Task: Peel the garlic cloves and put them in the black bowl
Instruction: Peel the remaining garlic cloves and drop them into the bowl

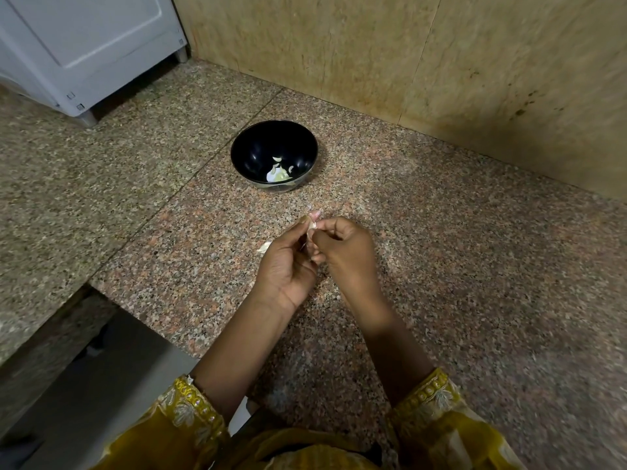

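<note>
A black bowl [274, 154] stands on the speckled granite counter, holding a few peeled white garlic cloves [279, 172] at its bottom. In front of it, above the counter, my left hand [288, 262] and my right hand [346, 252] meet around one small garlic clove [312, 224]. The fingertips of both hands pinch it, and most of the clove is hidden by them. A pale bit of garlic skin or clove [264, 246] lies on the counter just left of my left hand.
A white appliance [84, 45] on short legs stands at the back left. A beige stone wall [441, 62] runs behind and to the right of the bowl. The counter's edge [101, 290] drops off at the lower left.
</note>
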